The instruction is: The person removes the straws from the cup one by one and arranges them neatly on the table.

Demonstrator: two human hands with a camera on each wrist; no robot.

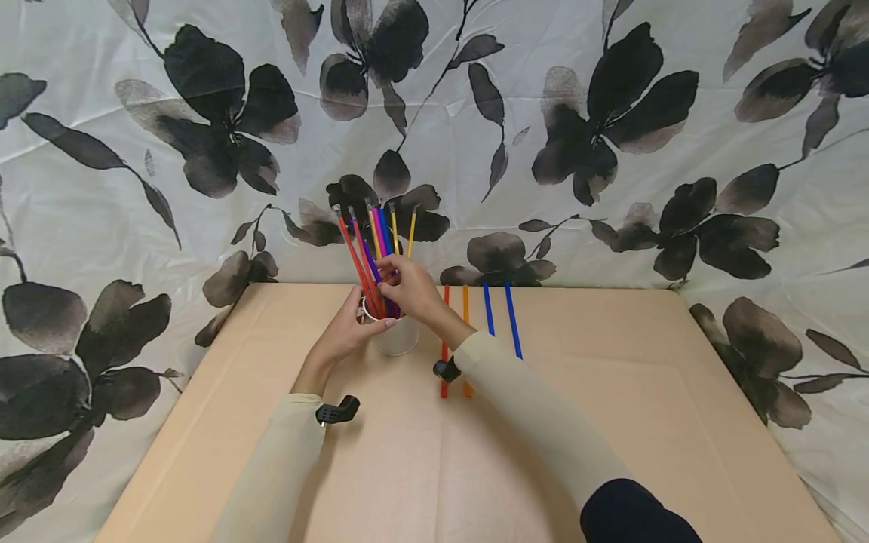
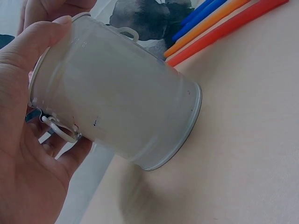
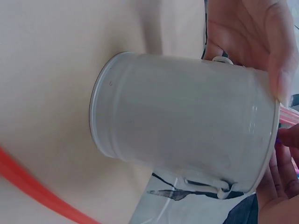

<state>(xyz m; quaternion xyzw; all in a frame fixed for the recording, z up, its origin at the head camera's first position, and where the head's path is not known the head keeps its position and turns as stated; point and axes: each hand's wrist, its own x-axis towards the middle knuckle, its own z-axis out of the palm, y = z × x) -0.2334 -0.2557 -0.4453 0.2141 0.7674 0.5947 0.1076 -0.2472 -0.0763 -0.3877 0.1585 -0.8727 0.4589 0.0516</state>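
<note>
A white metal cup with small side handles stands on the table, holding several slim coloured sticks in red, purple, pink, blue and yellow. The left hand grips the cup at its rim, its thumb over the edge in the left wrist view. Above the cup's mouth, the right hand pinches a purple stick among the others. In the right wrist view the cup fills the middle and the right hand's fingertips show only partly at the rim.
Right of the cup lie a red stick, an orange stick and two blue sticks, partly under the right forearm. A floral cloth hangs behind the tan table.
</note>
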